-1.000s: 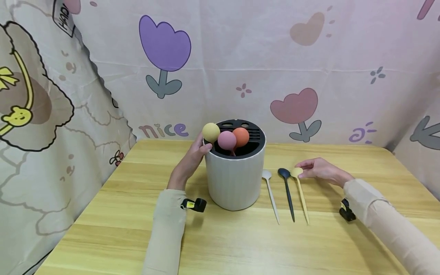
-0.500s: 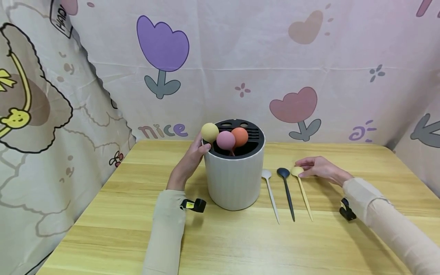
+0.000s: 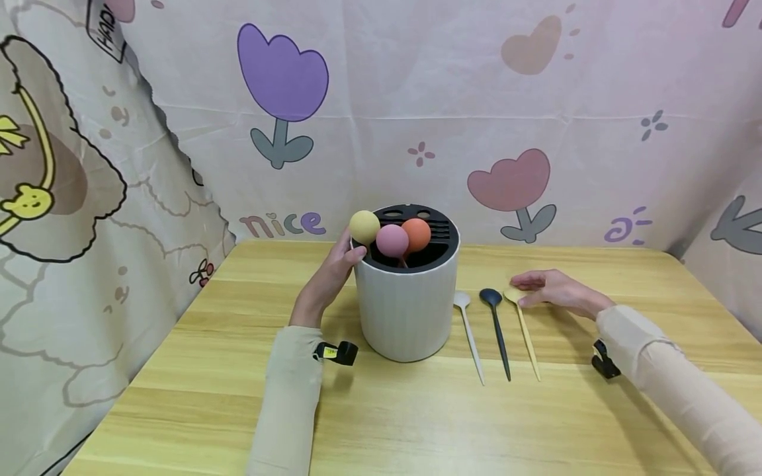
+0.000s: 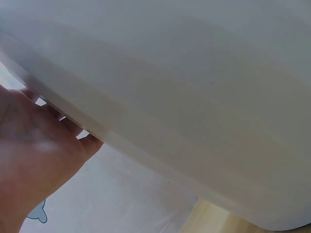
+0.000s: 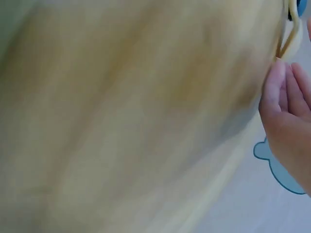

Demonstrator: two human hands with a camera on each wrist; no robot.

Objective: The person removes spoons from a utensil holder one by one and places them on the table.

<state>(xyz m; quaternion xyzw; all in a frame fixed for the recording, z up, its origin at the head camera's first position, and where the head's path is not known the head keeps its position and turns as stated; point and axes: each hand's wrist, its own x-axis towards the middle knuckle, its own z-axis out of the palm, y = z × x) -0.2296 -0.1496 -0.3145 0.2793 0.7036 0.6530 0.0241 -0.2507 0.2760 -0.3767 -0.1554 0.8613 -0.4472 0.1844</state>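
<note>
My left hand (image 3: 327,281) grips the upper left edge of a white ribbed utensil holder (image 3: 407,317), thumb at its black slotted lid; the wall fills the left wrist view. Out of the lid stick a yellow ball-headed stick (image 3: 364,227), a pink one (image 3: 392,241) and an orange one (image 3: 417,235). To the right a white spoon (image 3: 469,330), a dark blue spoon (image 3: 497,327) and a pale yellow spoon (image 3: 526,330) lie side by side. The fingertips of my right hand (image 3: 556,291) are loosely around the yellow spoon's head, thumb right at its edge.
The wooden table (image 3: 381,423) extends around the holder and spoons. Behind it hangs a printed cloth (image 3: 393,79) with flowers; another patterned cloth hangs at the left. Each sleeve carries a small black wrist camera (image 3: 605,360).
The yellow spoon's handle tip has swung slightly right, its head staying by my right hand. That hand's thumb has drawn back a little from the spoon head. My left hand keeps its hold.
</note>
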